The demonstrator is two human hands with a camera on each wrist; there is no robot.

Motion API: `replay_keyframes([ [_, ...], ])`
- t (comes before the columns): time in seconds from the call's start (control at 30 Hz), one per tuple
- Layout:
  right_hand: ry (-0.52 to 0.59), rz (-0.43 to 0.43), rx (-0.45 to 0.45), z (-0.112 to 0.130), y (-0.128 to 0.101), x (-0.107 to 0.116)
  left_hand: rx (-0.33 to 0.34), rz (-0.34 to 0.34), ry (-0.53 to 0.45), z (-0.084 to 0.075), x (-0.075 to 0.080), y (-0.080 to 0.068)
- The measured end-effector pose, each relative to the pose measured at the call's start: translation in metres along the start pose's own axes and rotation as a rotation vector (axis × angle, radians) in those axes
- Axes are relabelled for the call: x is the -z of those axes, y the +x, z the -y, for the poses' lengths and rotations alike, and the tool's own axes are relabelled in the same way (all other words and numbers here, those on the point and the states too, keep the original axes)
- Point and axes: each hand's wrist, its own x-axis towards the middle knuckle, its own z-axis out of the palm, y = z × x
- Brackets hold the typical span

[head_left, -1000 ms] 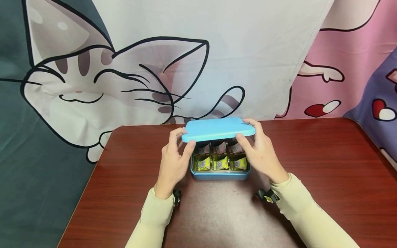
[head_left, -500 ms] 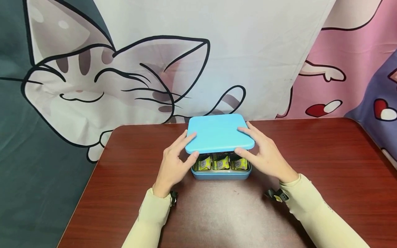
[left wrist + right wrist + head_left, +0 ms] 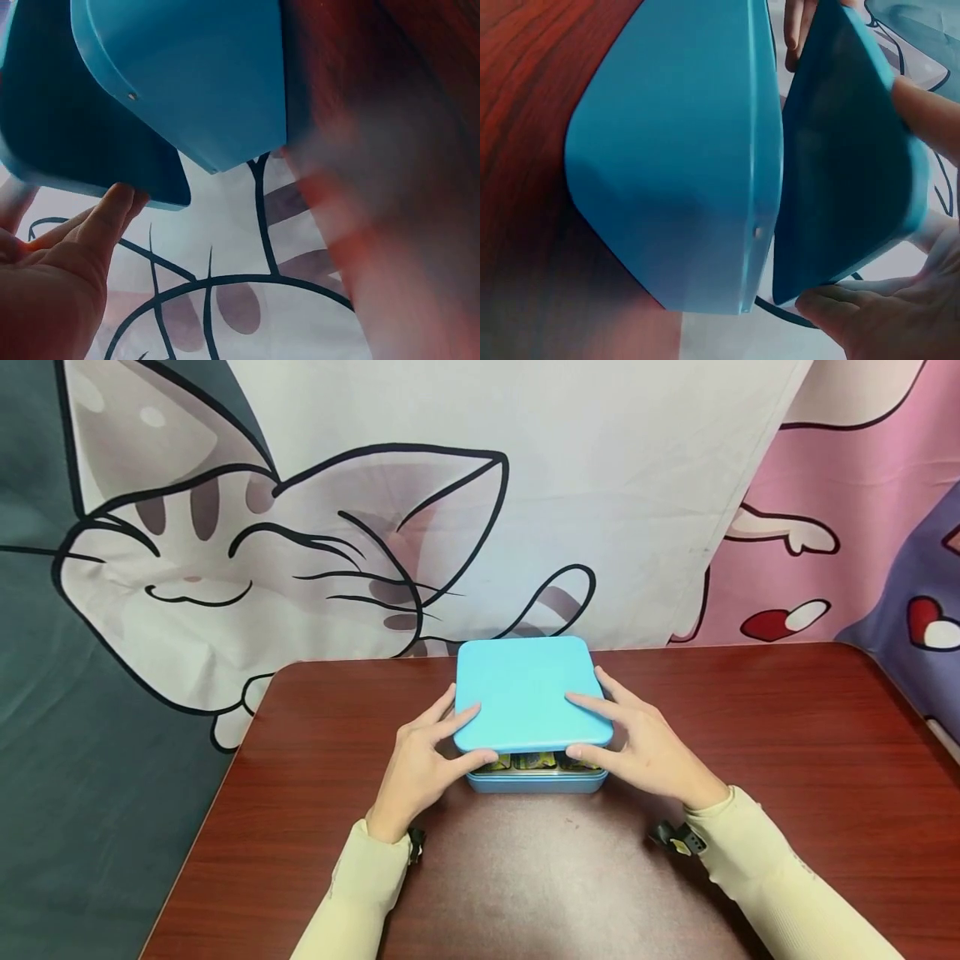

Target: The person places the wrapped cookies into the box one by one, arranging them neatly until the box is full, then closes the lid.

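Note:
A light blue lid (image 3: 528, 693) hangs tilted over a blue box (image 3: 536, 783), its front edge raised above the rim. Through the narrow gap at the front show yellow-green wrapped pieces (image 3: 534, 761); the rest of the contents is hidden. My left hand (image 3: 420, 768) holds the lid's left side, thumb at the front corner and fingers along the side and top. On the opposite side, my right hand (image 3: 648, 747) grips the lid likewise. Both wrist views show the lid (image 3: 82, 112) apart from the box wall (image 3: 675, 165) at the front.
The box stands on a reddish-brown wooden table (image 3: 750, 727), near its far edge. Behind the table hangs a cloth (image 3: 600, 468) printed with a cartoon cat. Dark straps with small devices (image 3: 678, 838) sit at both wrists.
The lid's front edge has come down and tilted toward me, covering most of the wrapped pieces. Both hands have moved with it, still at its sides; the box has stayed in place.

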Motion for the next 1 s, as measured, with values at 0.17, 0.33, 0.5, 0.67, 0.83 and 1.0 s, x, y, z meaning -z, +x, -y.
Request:
replay_keyframes([
  [0.17,-0.003,0.023,-0.031,0.000,-0.003,-0.003,0.039,0.022,0.042,-0.006,0.000,0.000],
  [0.33,-0.027,0.049,-0.052,0.001,-0.006,-0.005,0.084,0.067,0.101,-0.011,-0.004,-0.001],
  [0.5,-0.047,0.067,-0.071,0.001,-0.008,-0.008,0.111,0.090,0.106,-0.014,-0.007,-0.003],
  [0.67,-0.066,0.082,-0.091,0.000,-0.010,-0.011,0.116,0.099,0.132,-0.014,-0.011,-0.004],
  [0.83,-0.071,0.090,-0.089,-0.001,-0.012,-0.013,0.126,0.114,0.164,-0.012,-0.014,-0.006],
  [1.0,-0.074,0.098,-0.088,-0.002,-0.012,-0.013,0.138,0.124,0.173,-0.012,-0.014,-0.008],
])
